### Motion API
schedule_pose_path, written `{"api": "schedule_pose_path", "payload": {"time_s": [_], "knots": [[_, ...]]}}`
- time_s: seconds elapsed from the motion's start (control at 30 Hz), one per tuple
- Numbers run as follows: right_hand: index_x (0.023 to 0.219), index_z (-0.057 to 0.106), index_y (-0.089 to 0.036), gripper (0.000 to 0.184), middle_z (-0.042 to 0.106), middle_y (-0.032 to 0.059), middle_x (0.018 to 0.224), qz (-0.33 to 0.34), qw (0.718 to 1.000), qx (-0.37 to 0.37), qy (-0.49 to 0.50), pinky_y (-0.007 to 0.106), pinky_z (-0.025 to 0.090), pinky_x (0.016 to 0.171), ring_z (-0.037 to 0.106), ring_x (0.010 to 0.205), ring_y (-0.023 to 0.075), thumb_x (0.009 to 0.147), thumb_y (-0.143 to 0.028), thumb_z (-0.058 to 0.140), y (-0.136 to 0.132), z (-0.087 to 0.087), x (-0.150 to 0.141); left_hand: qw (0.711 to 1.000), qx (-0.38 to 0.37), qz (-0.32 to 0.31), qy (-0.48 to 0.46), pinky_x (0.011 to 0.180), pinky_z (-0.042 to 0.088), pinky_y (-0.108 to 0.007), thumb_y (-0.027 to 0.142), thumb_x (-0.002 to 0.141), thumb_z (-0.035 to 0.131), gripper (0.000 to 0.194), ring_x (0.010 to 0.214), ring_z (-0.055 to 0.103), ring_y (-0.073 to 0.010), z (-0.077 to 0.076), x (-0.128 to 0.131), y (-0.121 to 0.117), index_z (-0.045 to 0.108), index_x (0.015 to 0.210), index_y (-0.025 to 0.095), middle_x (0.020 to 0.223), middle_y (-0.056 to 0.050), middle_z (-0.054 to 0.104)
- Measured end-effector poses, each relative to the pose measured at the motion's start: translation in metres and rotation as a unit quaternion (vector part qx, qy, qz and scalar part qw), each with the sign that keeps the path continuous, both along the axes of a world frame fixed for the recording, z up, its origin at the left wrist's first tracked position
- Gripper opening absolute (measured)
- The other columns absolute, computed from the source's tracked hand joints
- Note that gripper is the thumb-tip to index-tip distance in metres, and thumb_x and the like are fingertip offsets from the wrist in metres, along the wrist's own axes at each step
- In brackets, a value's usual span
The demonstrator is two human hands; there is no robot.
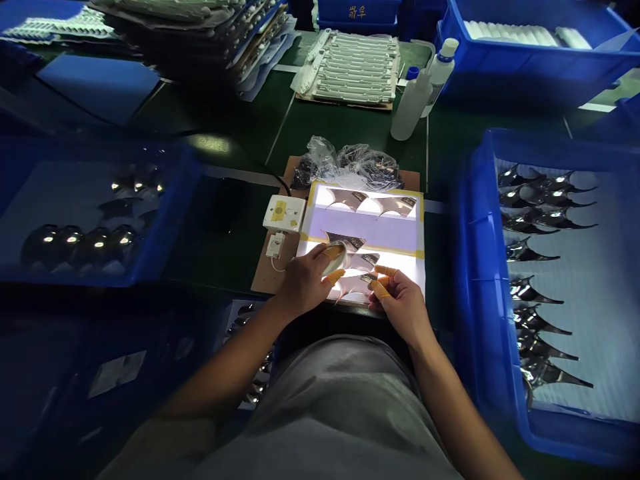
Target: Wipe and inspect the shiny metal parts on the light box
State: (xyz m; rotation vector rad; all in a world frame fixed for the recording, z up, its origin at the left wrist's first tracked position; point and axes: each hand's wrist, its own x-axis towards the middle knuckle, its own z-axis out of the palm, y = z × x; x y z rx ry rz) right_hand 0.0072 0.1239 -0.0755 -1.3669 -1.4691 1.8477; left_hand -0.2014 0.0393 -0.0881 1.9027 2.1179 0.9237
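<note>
**Narrow grips over the light panel**

Our left hand closes on a pale pad, wrist low. Our right hand pinches narrowly, its orange-cotted fingertips at a curved mirrored piece; we cannot tell if they grip it. Four more lie ahead on the panel; many fill the blue bin to our right.

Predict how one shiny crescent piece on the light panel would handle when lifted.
The shiny crescent piece looks thin, so it is probably light and somewhat flexible. Its glossy face is likely slippery. Its narrow pointed tips could bend easily, so it seems fragile there.
</note>
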Motion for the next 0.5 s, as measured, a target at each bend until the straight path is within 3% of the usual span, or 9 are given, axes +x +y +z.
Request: {"api": "schedule_pose_path", "payload": {"time_s": [0.1,0.23,0.3,0.4,0.5], "knots": [[0.119,0.063,-0.017,0.054,0.070,0.0014,0.076,0.002,1.000,0.006,-0.024,0.030,0.059,0.052,0.066,0.058,0.0171,0.080,-0.053,0.076,0.004,0.003,-0.002,0.999,0.017,0.036,0.016,0.096,0.060,-0.043,0.027,0.095,0.067,0.035,0.115,0.069,-0.0289,0.005,-0.006,-0.006,0.062,0.128,0.017,0.124,-0.014,0.071],[0.112,0.065,-0.016,0.047,0.063,-0.0030,0.053,0.003,0.997,0.005,-0.078,0.024,0.039,0.037,0.050,0.036,0.0129,0.085,-0.053,0.071,0.013,0.002,-0.015,0.996,0.041,0.063,0.037,0.101,0.058,-0.043,0.028,0.095,0.067,0.035,0.114,0.069,-0.0279,0.012,-0.013,-0.015,0.061,0.129,0.022,0.123,-0.010,0.072],[0.099,0.066,-0.017,0.038,0.062,-0.0031,0.051,-0.001,0.998,-0.011,-0.067,0.023,0.032,0.037,0.046,0.035,0.0116,0.084,-0.052,0.072,0.016,-0.002,-0.024,0.995,0.058,0.069,0.052,0.105,0.057,-0.046,0.030,0.095,0.067,0.034,0.117,0.069,-0.0293,0.017,-0.014,-0.021,0.061,0.128,0.024,0.123,-0.009,0.072],[0.085,0.065,-0.018,0.029,0.064,-0.0018,0.057,-0.005,0.999,-0.023,-0.035,0.023,0.032,0.041,0.045,0.041,0.0102,0.084,-0.046,0.072,0.017,-0.007,-0.029,0.989,0.089,0.089,0.077,0.109,0.055,-0.052,0.032,0.093,0.070,0.041,0.122,0.067,-0.0331,0.022,-0.016,-0.025,0.062,0.133,0.028,0.128,-0.007,0.072],[0.086,0.068,-0.018,0.029,0.061,-0.0030,0.060,-0.004,1.000,0.020,-0.014,0.023,0.031,0.045,0.044,0.048,0.0101,0.084,-0.047,0.072,0.014,0.002,-0.008,0.986,0.092,0.126,0.053,0.104,0.058,-0.059,0.037,0.091,0.070,0.052,0.121,0.068,-0.0360,0.021,-0.019,-0.026,0.058,0.141,0.044,0.137,0.005,0.068]]}}
